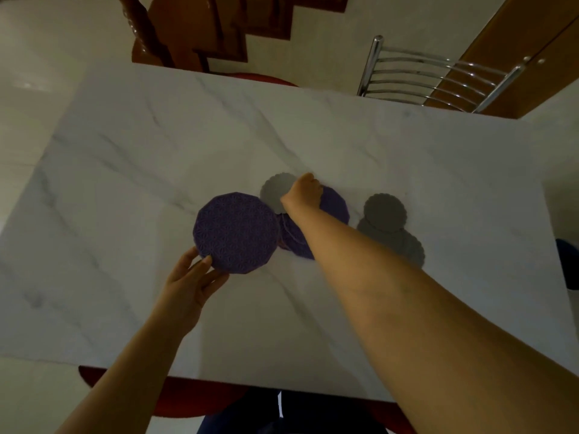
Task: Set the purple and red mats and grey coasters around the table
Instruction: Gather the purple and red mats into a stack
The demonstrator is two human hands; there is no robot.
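Marble-look desk (313,126): white top with grey veins, fills most of the view; carries every mat and coaster near its centre.
Metal chair (438,79): chrome slatted back, at 1 o'clock beyond the desk's far edge.
Wooden stair (200,29): brown steps and turned post, at 12 o'clock past the desk.
Right hand (305,192): reaches across from 5 o'clock to the centre of the desk; fingers curled down over the spot where a grey coaster meets the purple pile; whether they are clamped on anything I cannot tell.
Left hand (191,277): comes in from 7 o'clock; thumb on top and fingers beneath, pinched on the near edge of a purple mat.
Purple mat (236,233): round, many-sided, patterned weave; held at its 7 o'clock edge by the left hand, lying just left of centre and overlapping the pile beside it.
Purple pile (332,208): more purple mats at centre, partly hidden under the right forearm; count unclear; a sliver of reddish edge shows at its near left side.
Grey stack (387,223): scalloped grey coasters fanned out, at 3 o'clock of the purple pile, apart from it.
Grey coaster (275,191): single, scalloped, lighter grey, at 11 o'clock of the purple pile, touching the right hand.
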